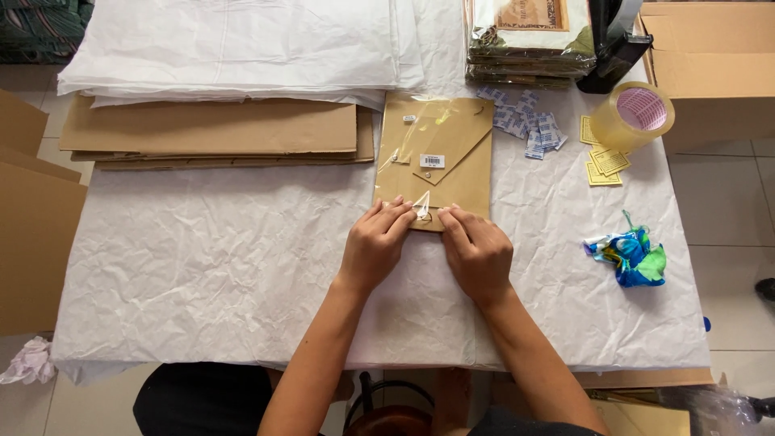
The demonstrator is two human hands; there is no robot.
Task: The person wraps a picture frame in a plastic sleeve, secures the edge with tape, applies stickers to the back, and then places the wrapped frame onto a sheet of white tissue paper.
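Pinching clear film at near edge of flat brown cardboard frame backing (436, 161) on white paper-covered surface (202, 266), left hand (375, 246) and right hand (478, 254) fingers closed; film likely tearing if tugged unevenly

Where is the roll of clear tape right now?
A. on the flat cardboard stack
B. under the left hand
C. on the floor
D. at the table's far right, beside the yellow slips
D: the tape roll stands at the table's far right, next to the yellow slips, well away from both hands.
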